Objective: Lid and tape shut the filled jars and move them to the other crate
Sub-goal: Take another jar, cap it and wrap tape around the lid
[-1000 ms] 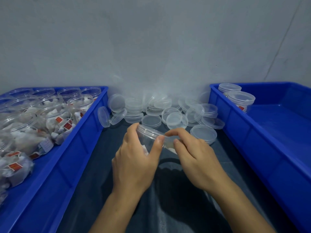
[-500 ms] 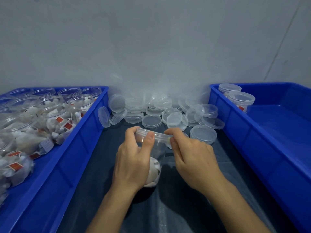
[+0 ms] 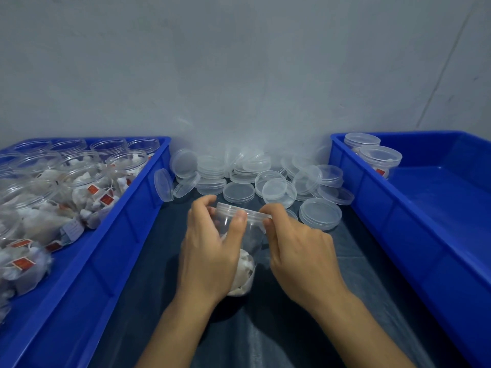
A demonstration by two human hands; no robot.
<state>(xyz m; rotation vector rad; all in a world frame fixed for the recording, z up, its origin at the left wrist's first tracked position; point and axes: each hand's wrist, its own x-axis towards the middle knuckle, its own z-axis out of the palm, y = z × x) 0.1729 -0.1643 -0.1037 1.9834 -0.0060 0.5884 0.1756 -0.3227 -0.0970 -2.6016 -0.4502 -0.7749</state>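
A clear plastic jar (image 3: 245,243) with white tea bags in its bottom stands upright on the dark mat between the two crates. A clear lid (image 3: 249,213) sits on its mouth. My left hand (image 3: 210,251) grips the jar's side, thumb up near the lid rim. My right hand (image 3: 297,248) pinches the lid's right edge with thumb and fingertips. No tape is visible. The left blue crate (image 3: 138,235) holds several open filled jars (image 3: 87,181). The right blue crate (image 3: 414,235) holds two lidded jars (image 3: 380,158) in its far corner.
A heap of loose clear lids (image 3: 255,176) lies against the grey wall behind the jar, between the crates. A dark mat (image 3: 279,328) covers the table. The right crate's floor is mostly bare blue.
The jar went from tilted and raised between my hands to standing upright on the mat. My left hand slid down its side while the right stays at the lid's edge.
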